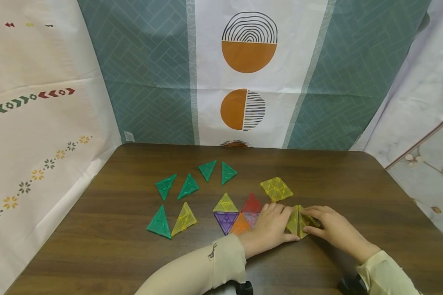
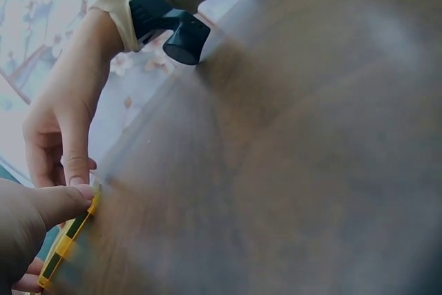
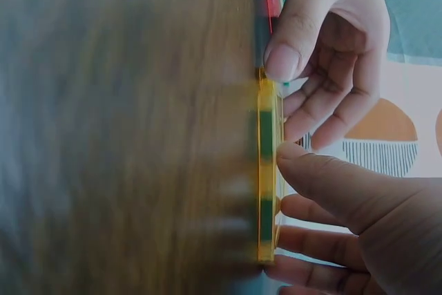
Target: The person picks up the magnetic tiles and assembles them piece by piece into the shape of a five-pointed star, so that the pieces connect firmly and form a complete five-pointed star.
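Observation:
Two yellow translucent triangle tiles stand side by side on the table in the head view: a left yellow triangle tile (image 1: pixel 292 222) and a right yellow triangle tile (image 1: pixel 304 220). My left hand (image 1: pixel 267 227) spans the left one between thumb and fingers. From the other side my right hand (image 1: pixel 332 229) holds the right one, thumb near its lower corner. In the right wrist view the yellow edge (image 3: pixel 266 177) lies low along the table. Beside and partly under my left hand is a joined row with purple (image 1: pixel 226 220), orange (image 1: pixel 240 225) and red (image 1: pixel 252 203) triangles.
Several green triangle tiles (image 1: pixel 188 187) lie at the left and back of the brown table (image 1: pixel 107 229). One yellow triangle (image 1: pixel 184 219) sits beside a green one. Behind my hands is a yellow diamond shape (image 1: pixel 276 189). Cloths with patterns (image 1: pixel 155 82) hang around the table.

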{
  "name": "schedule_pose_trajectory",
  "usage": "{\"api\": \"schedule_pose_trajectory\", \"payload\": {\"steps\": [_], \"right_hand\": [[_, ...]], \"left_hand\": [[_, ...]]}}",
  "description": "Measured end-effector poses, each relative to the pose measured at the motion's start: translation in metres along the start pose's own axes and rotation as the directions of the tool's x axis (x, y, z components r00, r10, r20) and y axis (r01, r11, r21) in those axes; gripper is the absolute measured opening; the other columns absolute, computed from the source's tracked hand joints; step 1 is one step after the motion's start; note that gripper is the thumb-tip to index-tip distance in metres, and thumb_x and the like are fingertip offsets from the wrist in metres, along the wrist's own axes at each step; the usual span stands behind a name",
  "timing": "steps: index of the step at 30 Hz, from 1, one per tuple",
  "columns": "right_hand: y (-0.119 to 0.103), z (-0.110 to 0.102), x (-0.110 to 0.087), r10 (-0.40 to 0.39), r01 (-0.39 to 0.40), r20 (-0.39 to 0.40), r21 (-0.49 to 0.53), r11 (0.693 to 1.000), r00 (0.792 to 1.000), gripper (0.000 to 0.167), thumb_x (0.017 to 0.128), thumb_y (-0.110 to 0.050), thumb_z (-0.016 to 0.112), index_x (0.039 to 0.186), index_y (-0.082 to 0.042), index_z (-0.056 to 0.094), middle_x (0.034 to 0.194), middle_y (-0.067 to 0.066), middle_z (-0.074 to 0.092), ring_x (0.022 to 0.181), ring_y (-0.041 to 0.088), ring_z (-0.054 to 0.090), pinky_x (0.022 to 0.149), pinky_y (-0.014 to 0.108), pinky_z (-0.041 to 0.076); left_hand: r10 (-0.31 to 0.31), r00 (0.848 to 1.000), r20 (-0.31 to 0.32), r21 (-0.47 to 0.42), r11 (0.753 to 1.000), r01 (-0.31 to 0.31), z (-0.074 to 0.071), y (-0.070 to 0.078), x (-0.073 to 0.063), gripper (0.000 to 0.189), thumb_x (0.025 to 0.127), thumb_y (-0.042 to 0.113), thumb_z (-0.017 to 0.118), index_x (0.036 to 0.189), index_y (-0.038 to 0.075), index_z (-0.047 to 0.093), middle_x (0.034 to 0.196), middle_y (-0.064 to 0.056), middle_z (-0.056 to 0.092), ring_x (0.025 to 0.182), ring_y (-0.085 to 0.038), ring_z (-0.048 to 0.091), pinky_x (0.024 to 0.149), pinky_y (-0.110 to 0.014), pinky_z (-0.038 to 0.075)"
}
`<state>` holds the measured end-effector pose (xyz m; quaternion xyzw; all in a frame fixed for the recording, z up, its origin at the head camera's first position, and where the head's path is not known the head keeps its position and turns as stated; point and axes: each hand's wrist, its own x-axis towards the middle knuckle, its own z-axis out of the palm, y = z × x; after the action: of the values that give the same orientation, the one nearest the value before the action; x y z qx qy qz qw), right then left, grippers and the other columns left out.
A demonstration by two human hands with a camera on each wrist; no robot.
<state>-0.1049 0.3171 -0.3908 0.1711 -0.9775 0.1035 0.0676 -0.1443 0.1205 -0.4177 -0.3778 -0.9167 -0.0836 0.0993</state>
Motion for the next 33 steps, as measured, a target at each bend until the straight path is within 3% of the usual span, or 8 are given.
{"api": "schedule_pose_trajectory", "payload": {"steps": [15,23,27,33], "right_hand": [[-0.012,0.003,0.001,-0.014,0.014,0.007,0.008,1.0,1.0,0.048,0.078,-0.035,0.077,0.112,-0.001,0.069,0.116,0.015,0.066,0.106,0.034,0.063,0.087,0.049,0.053],[-0.013,-0.004,0.005,-0.021,0.019,0.075,0.032,0.999,0.997,0.05,0.08,-0.039,0.074,0.114,-0.003,0.068,0.117,0.014,0.066,0.101,0.029,0.065,0.083,0.045,0.055],[-0.01,-0.012,0.01,-0.044,0.039,0.105,0.045,0.998,0.994,0.046,0.083,-0.04,0.071,0.115,-0.006,0.068,0.117,0.012,0.066,0.103,0.03,0.065,0.084,0.045,0.055],[-0.01,-0.029,0.024,-0.054,0.051,0.068,0.057,0.997,0.996,0.046,0.086,-0.038,0.07,0.119,-0.007,0.066,0.121,0.015,0.064,0.108,0.036,0.063,0.087,0.051,0.053]], "left_hand": [[0.0,1.0,0.012,0.022,1.0,0.0,0.001,-0.003,-0.006,0.073,0.076,0.069,0.063,0.133,0.023,0.053,0.119,0.008,0.061,0.107,-0.008,0.055,0.091,-0.023,0.041],[0.004,1.0,0.02,0.007,1.0,-0.004,-0.002,-0.007,-0.008,0.073,0.076,0.071,0.062,0.132,0.025,0.053,0.119,0.009,0.06,0.108,-0.008,0.054,0.093,-0.024,0.041],[0.044,0.998,0.033,-0.028,0.999,-0.043,-0.006,-0.012,-0.011,0.073,0.077,0.07,0.062,0.134,0.025,0.052,0.123,0.007,0.057,0.111,-0.009,0.052,0.095,-0.025,0.041],[0.15,0.989,-0.009,-0.052,0.987,-0.15,-0.02,-0.031,-0.016,0.069,0.08,0.064,0.064,0.134,0.023,0.053,0.136,0.0,0.052,0.127,-0.017,0.049,0.108,-0.032,0.039]]}}
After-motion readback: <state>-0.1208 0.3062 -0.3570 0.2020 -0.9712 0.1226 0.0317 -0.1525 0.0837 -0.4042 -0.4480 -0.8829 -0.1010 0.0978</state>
